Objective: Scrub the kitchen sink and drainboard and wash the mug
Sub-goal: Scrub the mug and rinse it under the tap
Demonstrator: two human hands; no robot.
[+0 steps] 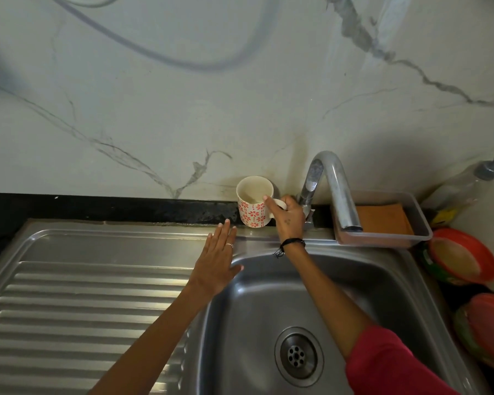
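Currently, the right hand (288, 218) grips the mug (253, 201) by its handle at the far sink (268, 295) rim; the left hand (216, 263) hovers spread flat. Scrubbing and washing appear not yet begun.

No text, brand, number or sign can be read anywhere in the view. The mug (253, 205) at 12 o'clock carries only a pattern of red flowers and dots, no words. The clear bottle (465, 186) at 2 o'clock has a yellow label, too blurred to read. The red-lidded tubs (462, 256) at 3 o'clock show green printed bands, also illegible.
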